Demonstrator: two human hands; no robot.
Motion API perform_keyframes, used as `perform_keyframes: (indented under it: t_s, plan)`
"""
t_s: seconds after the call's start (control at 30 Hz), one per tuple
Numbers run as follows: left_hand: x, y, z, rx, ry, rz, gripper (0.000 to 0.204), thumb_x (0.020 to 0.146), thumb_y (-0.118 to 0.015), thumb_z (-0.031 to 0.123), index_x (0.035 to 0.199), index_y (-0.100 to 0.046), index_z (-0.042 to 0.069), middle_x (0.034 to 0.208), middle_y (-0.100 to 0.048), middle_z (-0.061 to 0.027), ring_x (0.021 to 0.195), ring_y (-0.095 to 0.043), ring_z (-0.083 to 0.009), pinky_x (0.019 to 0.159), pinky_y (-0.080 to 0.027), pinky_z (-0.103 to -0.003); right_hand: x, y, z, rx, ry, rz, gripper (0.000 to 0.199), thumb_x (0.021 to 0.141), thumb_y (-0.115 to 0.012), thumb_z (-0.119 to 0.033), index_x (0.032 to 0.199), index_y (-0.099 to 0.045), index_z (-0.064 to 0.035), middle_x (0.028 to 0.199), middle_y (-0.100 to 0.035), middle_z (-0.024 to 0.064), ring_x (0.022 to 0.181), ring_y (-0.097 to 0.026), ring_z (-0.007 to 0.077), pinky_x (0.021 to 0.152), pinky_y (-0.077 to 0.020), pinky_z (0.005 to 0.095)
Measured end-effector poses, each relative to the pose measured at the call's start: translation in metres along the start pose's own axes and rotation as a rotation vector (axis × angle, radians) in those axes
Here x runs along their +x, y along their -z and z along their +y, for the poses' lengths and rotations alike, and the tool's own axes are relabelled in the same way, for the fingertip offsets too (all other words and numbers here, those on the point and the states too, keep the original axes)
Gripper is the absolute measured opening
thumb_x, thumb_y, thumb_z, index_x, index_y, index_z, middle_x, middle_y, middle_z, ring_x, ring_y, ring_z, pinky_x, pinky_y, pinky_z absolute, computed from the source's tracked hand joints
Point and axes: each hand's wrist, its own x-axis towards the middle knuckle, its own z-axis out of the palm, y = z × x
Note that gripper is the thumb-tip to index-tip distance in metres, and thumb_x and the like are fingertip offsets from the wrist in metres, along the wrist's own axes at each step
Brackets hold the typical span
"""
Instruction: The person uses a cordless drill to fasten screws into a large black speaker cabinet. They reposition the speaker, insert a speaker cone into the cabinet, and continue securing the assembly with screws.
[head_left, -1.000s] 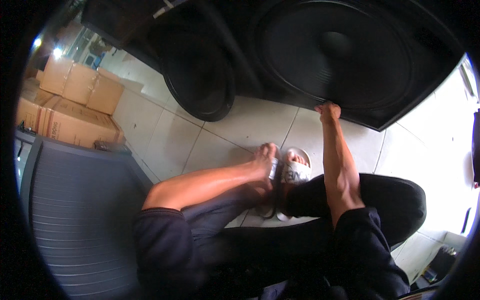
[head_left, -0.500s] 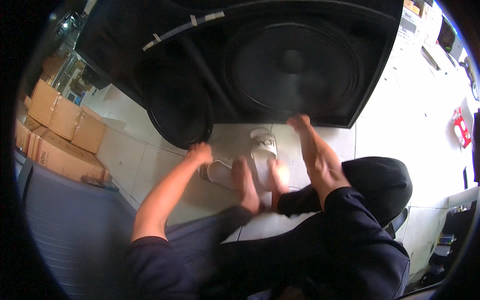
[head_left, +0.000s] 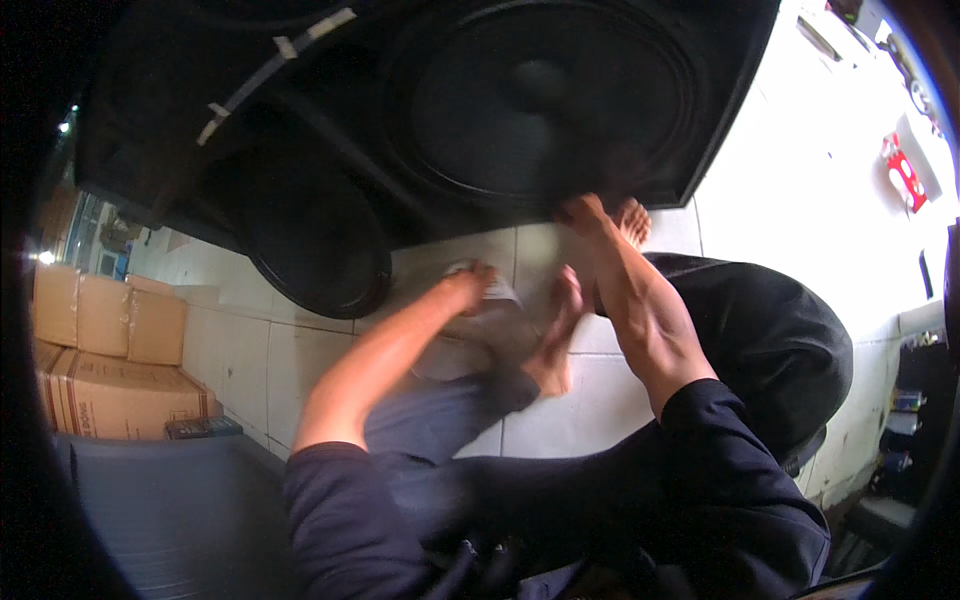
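Note:
My left hand (head_left: 472,289), smeared by motion, is down at a pale slide sandal (head_left: 505,292) on the floor. Its fingers overlap the strap, and whether they grip it I cannot tell. Another pale sandal (head_left: 452,357) lies nearer me, partly behind my left forearm. By the lower edge of a large black speaker cabinet (head_left: 655,196) is my right hand (head_left: 583,213), fingers curled in; what they hold, if anything, is hidden. A round black speaker cone (head_left: 322,255) leans against the cabinet on the left. My bare feet (head_left: 566,305) rest on the tiles between my arms.
Cardboard boxes (head_left: 125,385) are stacked at the left behind a grey ridged surface (head_left: 165,500). Pale tape strips (head_left: 285,47) run along the cabinet's front. A red and white object (head_left: 903,172) lies at the far right, and dark shelving with small items (head_left: 905,430) stands nearer.
My left hand has moved right, from beside the round cone to the sandal. My feet have come off the sandals; one is now beside the cabinet's edge. My right hand stays near that edge.

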Motion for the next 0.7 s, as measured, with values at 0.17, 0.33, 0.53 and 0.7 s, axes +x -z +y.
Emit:
perform_keyframes:
  t_s: [0.17,0.33,0.53,0.7]
  plan:
    - [-0.033,0.052,-0.025,0.083,0.253,-0.245,0.047,0.07,-0.07,0.036,0.105,-0.067,0.005,0.123,-0.055,-0.0175,0.11,-0.056,-0.0298,0.09,-0.045,-0.041,0.004,-0.015,-0.015,0.009,-0.284,-0.036,0.02,0.064,-0.071,-0.027,0.073,-0.071,-0.0099,0.071,-0.066,0.0104,0.066,-0.065,0.0239,0.059,-0.0508,0.0331]
    - [-0.011,0.049,-0.08,-1.354,0.244,0.365,0.053,0.092,-0.049,0.039,0.122,-0.045,-0.004,0.111,-0.058,-0.0233,0.097,-0.061,-0.0331,0.082,-0.051,-0.039,-0.004,0.0,-0.076,0.399,-0.641,-0.034,0.017,0.069,-0.064,-0.015,0.067,-0.064,0.0024,0.058,-0.062,0.0124,0.056,-0.064,0.0231,0.054,-0.0512,0.0322]
    - [0.05,0.026,-0.06,-1.681,0.169,1.076,0.051,0.099,-0.033,0.035,0.107,-0.042,-0.014,0.103,-0.057,-0.0284,0.092,-0.064,-0.0333,0.079,-0.055,-0.036,-0.019,0.011,-0.081,1.052,-0.769,0.174,0.026,0.084,-0.059,-0.013,0.068,-0.061,0.0072,0.063,-0.063,0.015,0.05,-0.062,0.0223,0.042,-0.049,0.0317]
    - [0.06,0.042,-0.041,-1.787,0.24,1.134,0.055,0.099,-0.029,0.037,0.102,-0.046,-0.015,0.097,-0.059,-0.0279,0.089,-0.064,-0.0321,0.079,-0.056,-0.037,-0.035,0.003,0.01,0.576,-0.366,0.308,0.025,0.084,-0.06,-0.017,0.087,-0.06,0.0081,0.068,-0.063,0.0153,0.052,-0.062,0.0248,0.047,-0.0514,0.0326]
